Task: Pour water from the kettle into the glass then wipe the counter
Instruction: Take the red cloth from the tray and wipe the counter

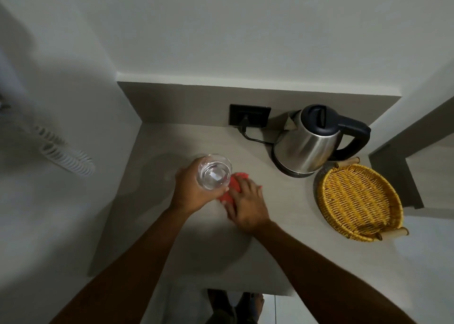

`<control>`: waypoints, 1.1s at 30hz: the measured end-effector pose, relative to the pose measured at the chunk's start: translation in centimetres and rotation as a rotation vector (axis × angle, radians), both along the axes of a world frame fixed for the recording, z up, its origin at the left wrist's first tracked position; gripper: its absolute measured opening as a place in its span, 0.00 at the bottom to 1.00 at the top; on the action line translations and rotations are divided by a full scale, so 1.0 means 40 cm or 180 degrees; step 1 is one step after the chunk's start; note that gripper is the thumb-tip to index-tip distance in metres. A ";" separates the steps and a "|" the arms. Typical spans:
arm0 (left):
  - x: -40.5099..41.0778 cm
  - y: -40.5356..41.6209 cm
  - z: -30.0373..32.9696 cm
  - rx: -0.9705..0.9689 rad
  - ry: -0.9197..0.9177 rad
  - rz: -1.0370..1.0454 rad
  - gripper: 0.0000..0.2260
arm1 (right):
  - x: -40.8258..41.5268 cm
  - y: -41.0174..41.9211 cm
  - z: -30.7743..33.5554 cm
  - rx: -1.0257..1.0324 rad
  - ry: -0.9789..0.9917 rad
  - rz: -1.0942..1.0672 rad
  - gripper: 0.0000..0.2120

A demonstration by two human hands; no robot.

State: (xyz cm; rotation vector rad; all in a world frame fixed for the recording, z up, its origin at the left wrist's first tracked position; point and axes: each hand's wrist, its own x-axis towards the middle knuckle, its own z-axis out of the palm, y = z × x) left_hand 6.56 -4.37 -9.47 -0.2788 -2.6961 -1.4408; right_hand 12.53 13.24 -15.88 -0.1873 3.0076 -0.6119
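Pale counter (196, 250): kettle (304, 147) at 1 o'clock, wicker tray (358, 201) at 3, red cloth (232, 188) centre.

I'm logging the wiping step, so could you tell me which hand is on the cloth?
The right hand presses the red cloth flat; the left hand holds the glass.

Basket (358, 201) right of kettle (309, 144) on counter (172, 237)
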 end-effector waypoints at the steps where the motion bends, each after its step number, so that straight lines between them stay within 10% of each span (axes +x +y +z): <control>1: 0.002 0.004 -0.001 -0.0030 -0.0007 0.0003 0.33 | -0.023 0.024 0.006 0.0042 0.0003 -0.0283 0.24; 23: 0.043 0.120 -0.073 -0.0044 -0.0355 -0.0363 0.38 | 0.052 0.200 0.025 0.0172 -0.0071 -0.1014 0.26; 33: 0.056 0.053 -0.188 -0.2133 -0.0010 -0.0682 0.50 | 0.124 0.514 0.081 0.0157 -0.0004 -0.2295 0.25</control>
